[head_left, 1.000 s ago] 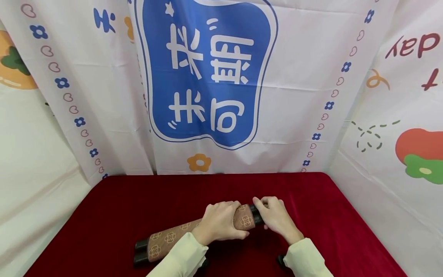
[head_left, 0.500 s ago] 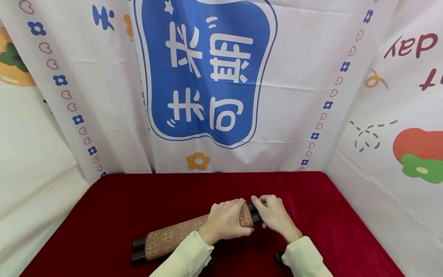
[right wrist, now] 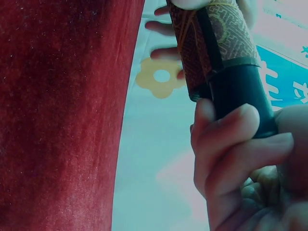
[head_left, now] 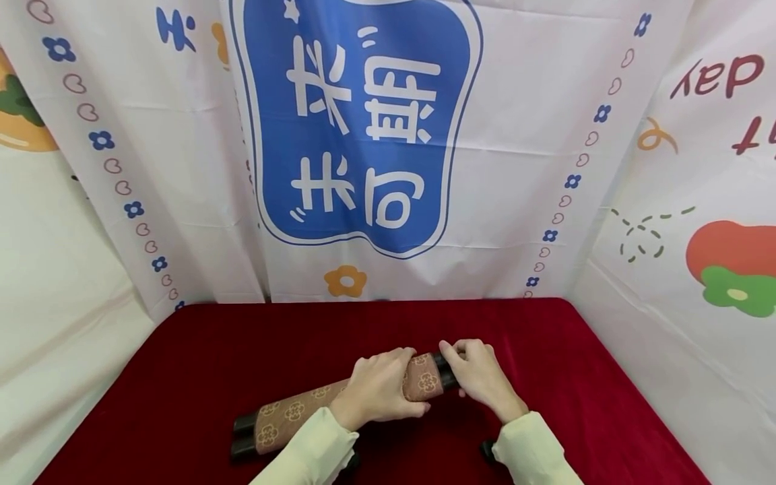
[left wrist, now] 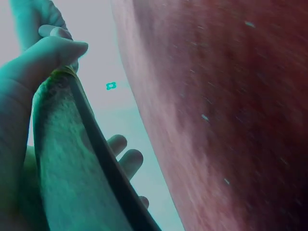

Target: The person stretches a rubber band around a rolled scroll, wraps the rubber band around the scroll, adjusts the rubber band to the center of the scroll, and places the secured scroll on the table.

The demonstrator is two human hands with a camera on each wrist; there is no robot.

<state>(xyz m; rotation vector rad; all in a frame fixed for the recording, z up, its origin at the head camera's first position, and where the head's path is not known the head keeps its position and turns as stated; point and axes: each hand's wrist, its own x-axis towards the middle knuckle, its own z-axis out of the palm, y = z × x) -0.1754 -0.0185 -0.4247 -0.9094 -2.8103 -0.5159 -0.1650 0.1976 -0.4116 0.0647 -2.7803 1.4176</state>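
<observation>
A scroll [head_left: 294, 411] with a brown, gold-flowered cover lies slanted across the cloth in the head view, its right end higher in the frame. Two black rod ends [head_left: 244, 436] stick out side by side at the left. My left hand [head_left: 378, 387] grips the covered part right of its middle, thumb on the near side and fingers over the far side. At the other end my right hand [head_left: 479, 377] holds the black knobs between thumb and fingers. The right wrist view shows curled fingers against a black knob [right wrist: 243, 96]; those fingers partly hide the tip.
Dark red velvet [head_left: 182, 364] covers the table. A white printed curtain [head_left: 515, 168] with a blue sign [head_left: 358, 121] hangs behind the table's far edge, and pale cloth walls [head_left: 667, 350] stand at both sides.
My left hand slid right along the scroll, then back left, so more of the cover's right end shows now. My right hand stays at the black knobs.
</observation>
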